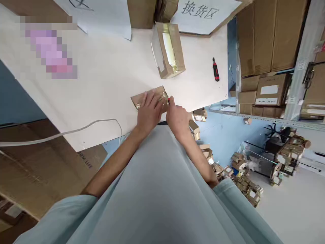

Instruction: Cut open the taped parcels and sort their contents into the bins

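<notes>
A small taped cardboard box (135,99) lies at the near edge of the white table, close to my body. My left hand (149,112) rests flat on its top, fingers stretched out over the shiny tape. At the box's right end, my right hand (177,118) is closed around a box cutter (169,100); only a bit of its red body shows, the rest hidden by my fingers. Just beyond stands a second cardboard box (172,51) with yellowish tape and a white label. To the right on the table lies a red-and-black utility knife (215,69).
Boxes with handwritten paper signs (200,15) line the table's far side. A white cable (88,125) crosses the left edge near a large carton (50,169). Shelves of cartons (269,88) stand right, and parcels (243,183) pile on the floor.
</notes>
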`<state>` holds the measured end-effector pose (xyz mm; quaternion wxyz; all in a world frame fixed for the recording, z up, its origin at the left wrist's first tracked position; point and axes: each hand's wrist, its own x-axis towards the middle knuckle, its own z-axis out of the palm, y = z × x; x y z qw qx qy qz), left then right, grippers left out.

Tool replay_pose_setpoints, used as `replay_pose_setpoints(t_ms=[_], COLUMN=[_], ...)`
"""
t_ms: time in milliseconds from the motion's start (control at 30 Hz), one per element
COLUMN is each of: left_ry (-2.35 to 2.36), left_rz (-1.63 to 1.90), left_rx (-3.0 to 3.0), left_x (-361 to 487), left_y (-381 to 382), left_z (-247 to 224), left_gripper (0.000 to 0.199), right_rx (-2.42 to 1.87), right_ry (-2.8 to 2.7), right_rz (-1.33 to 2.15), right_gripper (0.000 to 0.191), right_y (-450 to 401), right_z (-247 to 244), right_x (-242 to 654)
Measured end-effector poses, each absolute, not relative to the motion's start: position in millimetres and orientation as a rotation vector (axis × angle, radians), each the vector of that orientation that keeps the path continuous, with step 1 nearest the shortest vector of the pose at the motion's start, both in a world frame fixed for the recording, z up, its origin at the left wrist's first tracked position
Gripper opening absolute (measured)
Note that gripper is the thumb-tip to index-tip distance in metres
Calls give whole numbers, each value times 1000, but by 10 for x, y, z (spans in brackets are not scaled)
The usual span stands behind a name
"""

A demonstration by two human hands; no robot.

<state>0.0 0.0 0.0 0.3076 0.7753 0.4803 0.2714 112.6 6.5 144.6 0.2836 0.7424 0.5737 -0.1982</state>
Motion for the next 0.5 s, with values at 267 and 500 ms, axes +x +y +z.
replay_pose_setpoints(t_ms=[267, 500], left_ry=[1230, 1248], left_rz=[730, 748], left_rx=[1993, 1954], left_x=[14, 31], left_y=[-3, 4], left_z=[-15, -11], left_gripper=[40, 37], right_rx=[1902, 1929], right_ry=[1540, 1560], right_rz=[-526, -526], right_gripper=[59, 58], right_y=[-27, -61], right_z=[1573, 1629], right_x=[1213, 1253])
